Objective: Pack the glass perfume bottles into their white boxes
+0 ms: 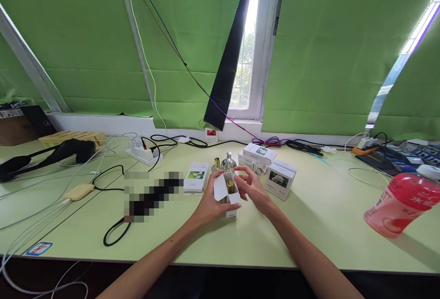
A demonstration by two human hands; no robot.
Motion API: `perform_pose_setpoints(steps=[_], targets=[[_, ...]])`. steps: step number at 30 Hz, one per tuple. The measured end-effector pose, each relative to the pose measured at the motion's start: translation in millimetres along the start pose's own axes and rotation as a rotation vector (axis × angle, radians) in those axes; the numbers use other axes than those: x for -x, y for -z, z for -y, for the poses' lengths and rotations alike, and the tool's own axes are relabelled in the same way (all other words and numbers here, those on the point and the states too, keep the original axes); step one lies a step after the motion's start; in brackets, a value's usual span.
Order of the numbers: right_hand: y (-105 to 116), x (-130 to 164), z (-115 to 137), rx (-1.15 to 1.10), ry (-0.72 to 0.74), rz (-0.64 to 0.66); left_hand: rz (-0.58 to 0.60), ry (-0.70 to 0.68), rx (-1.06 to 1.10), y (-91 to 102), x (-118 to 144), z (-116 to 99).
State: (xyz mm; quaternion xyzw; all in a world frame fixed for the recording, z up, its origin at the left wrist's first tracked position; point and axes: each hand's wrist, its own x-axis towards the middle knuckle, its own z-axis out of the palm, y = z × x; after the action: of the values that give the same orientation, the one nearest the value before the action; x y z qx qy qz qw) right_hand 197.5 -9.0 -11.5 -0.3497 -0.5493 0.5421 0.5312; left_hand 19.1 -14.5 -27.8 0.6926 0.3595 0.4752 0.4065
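My left hand [210, 200] is wrapped round a small white box [220, 188] with its top flaps open. Inside the box stands a bottle with a gold cap [230, 185]. My right hand [252, 186] is at the box's right side, fingers curled against its edge and flap. Just behind the box are a gold-capped glass bottle [216, 164] and silver-capped glass bottles [228, 158], partly hidden by the box and hands. A white box with a flower picture [280, 181] stands right of my right hand. Another flower-print box [196, 178] lies left of my left hand.
Stacked white boxes [259, 153] are behind my right hand. A pink drink bottle [398, 205] stands at the right. Cables and a power strip [142, 153] spread over the left and back of the table [165, 239]. A blurred dark object [154, 198] lies left.
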Motion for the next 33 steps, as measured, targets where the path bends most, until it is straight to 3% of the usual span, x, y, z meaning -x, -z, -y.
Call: perform_pose_setpoints(steps=[20, 33], targets=[[1.2, 2.0, -1.6, 0.039, -0.033, 0.030, -0.110, -0.098, -0.012, -0.7, -0.2, -8.7], [0.9, 2.0, -2.7, 0.026, -0.035, 0.035, -0.112, -0.097, -0.111, -0.6, -0.5, -9.0]])
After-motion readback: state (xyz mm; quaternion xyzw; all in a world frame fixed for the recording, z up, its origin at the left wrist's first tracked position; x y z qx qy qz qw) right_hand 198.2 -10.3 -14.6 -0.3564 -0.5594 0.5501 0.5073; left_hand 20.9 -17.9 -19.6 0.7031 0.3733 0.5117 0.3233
